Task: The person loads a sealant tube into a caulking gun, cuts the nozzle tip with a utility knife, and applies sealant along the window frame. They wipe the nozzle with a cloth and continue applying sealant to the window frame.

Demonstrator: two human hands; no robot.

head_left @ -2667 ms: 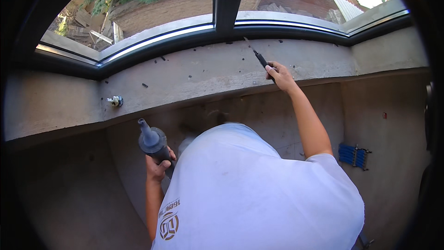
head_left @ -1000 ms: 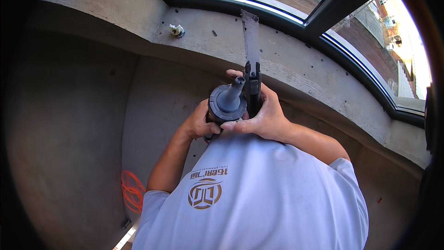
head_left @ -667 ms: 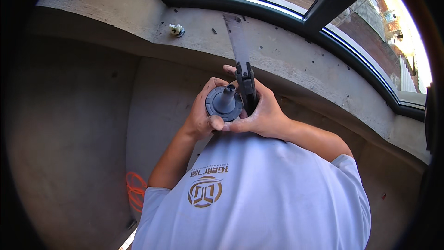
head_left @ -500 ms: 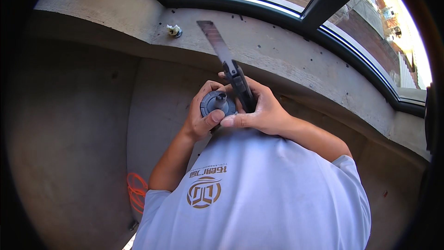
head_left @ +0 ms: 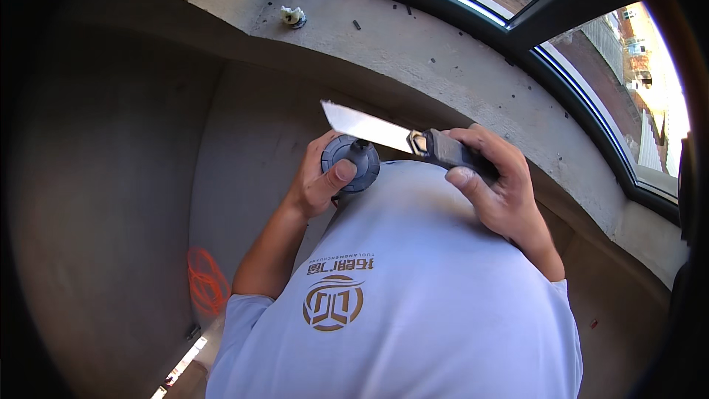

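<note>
My left hand (head_left: 319, 181) grips a dark grey cartridge tube (head_left: 353, 165) seen end-on, its nozzle tip pointing up toward the camera. My right hand (head_left: 495, 188) holds a utility knife (head_left: 413, 140) by its dark handle. The bare steel blade sticks out to the left and lies just above the tube's nozzle tip. Both hands are in front of my chest, over my white shirt, below a concrete window sill (head_left: 413, 52).
A small white fitting (head_left: 293, 16) and several dark specks lie on the sill. A dark window frame (head_left: 561, 37) runs along the top right. An orange cord coil (head_left: 207, 281) lies on the floor at lower left, beside the concrete wall under the sill.
Earlier my right hand reached up with the knife to the window frame; it has come down to the tube. The blade has swung from upright to lying across the nozzle.
</note>
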